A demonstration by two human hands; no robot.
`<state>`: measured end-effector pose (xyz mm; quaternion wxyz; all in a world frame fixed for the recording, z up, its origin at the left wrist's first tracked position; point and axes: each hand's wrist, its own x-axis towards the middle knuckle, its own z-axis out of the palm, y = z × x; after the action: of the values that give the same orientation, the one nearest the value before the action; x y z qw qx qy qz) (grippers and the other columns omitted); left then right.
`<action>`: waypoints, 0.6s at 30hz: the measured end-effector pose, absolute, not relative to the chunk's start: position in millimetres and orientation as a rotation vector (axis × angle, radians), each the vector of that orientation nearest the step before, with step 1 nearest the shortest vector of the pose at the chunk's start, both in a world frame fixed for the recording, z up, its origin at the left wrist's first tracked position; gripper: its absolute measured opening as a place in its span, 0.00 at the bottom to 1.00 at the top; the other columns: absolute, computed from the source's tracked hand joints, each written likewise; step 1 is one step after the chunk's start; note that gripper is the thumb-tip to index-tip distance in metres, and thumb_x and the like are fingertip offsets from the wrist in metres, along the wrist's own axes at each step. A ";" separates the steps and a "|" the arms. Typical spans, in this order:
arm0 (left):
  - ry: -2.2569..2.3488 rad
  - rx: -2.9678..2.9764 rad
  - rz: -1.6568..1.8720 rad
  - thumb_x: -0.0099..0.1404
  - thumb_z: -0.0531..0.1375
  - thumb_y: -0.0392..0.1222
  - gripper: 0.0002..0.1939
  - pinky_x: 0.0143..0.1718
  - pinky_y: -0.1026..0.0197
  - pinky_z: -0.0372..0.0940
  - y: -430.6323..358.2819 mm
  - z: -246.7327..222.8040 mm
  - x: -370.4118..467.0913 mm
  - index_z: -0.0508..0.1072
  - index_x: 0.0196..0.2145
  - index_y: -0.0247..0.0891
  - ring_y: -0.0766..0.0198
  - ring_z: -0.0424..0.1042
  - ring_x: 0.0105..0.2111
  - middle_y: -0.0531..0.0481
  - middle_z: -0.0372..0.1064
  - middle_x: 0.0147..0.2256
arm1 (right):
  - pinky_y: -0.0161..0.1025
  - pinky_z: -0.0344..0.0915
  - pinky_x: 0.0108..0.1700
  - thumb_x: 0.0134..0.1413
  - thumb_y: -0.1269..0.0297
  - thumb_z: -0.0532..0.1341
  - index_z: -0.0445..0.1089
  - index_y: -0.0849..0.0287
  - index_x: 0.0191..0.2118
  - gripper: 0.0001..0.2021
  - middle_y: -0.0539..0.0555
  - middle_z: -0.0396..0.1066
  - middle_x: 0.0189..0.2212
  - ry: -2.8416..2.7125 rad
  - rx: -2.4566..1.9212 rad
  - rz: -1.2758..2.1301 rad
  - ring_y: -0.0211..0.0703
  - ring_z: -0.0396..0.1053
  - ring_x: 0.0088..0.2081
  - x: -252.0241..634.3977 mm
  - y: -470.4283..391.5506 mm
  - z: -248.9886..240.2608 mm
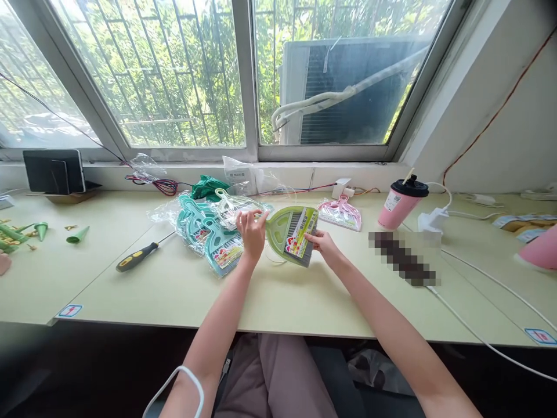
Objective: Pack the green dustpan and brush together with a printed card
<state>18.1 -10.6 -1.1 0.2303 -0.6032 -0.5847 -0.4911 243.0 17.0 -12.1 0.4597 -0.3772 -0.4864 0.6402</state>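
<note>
Near the front edge of the desk (278, 307), bare surface only. Further in, at the middle, left hand (251, 231) pinching the handle end of a green mini dustpan set (290, 233), fingers closed on it. Right hand (322, 242) gripping the opposite, bristle end from the right. Long axis running roughly left to right between the two hands, slightly tilted, lifted just off the desk or resting on it: cannot tell. Just left of the left hand, a heap of teal dustpan sets (209, 232) in plastic bags; a screwdriver (137, 256) further left. Toward the back edge, a pink dustpan set (342, 212) and a pink cup (400, 203).
</note>
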 end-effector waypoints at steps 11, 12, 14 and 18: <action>-1.410 -1.536 -1.450 0.68 0.57 0.41 0.09 0.66 0.38 0.36 -21.7 11.7 32.3 0.78 0.40 0.49 0.56 0.64 0.53 0.47 0.69 0.49 | 0.41 0.74 0.42 0.40 0.63 0.71 0.74 0.58 0.36 0.14 0.53 0.79 0.37 -0.854 -0.815 1.552 0.46 0.77 0.37 238.4 14.8 -17.5; -1.397 -1.545 -1.450 0.68 0.57 0.41 0.09 0.66 0.38 0.36 -21.4 11.8 33.0 0.78 0.40 0.48 0.56 0.64 0.53 0.47 0.69 0.49 | 0.41 0.74 0.42 0.41 0.63 0.71 0.74 0.58 0.36 0.14 0.53 0.79 0.38 -0.838 -0.806 1.545 0.45 0.77 0.38 238.1 15.2 -18.7; -1.357 -1.602 -1.465 0.69 0.56 0.40 0.10 0.66 0.37 0.39 -20.2 12.4 34.3 0.78 0.39 0.47 0.56 0.62 0.56 0.46 0.67 0.51 | 0.41 0.74 0.42 0.40 0.62 0.72 0.74 0.58 0.36 0.15 0.53 0.79 0.37 -0.832 -0.796 1.560 0.45 0.77 0.38 237.3 15.6 -19.7; -1.314 -1.762 -1.574 0.70 0.53 0.40 0.12 0.63 0.42 0.52 -21.5 19.3 36.0 0.78 0.39 0.45 0.54 0.55 0.63 0.46 0.59 0.60 | 0.43 0.74 0.42 0.36 0.61 0.74 0.75 0.59 0.37 0.18 0.54 0.79 0.36 -0.941 -0.781 1.655 0.49 0.77 0.38 238.4 14.8 -13.0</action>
<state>36.0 -21.5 19.3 0.2171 -0.6361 -0.4745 -0.5684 238.4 14.8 -13.0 0.5158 -0.3253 -0.3919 0.6889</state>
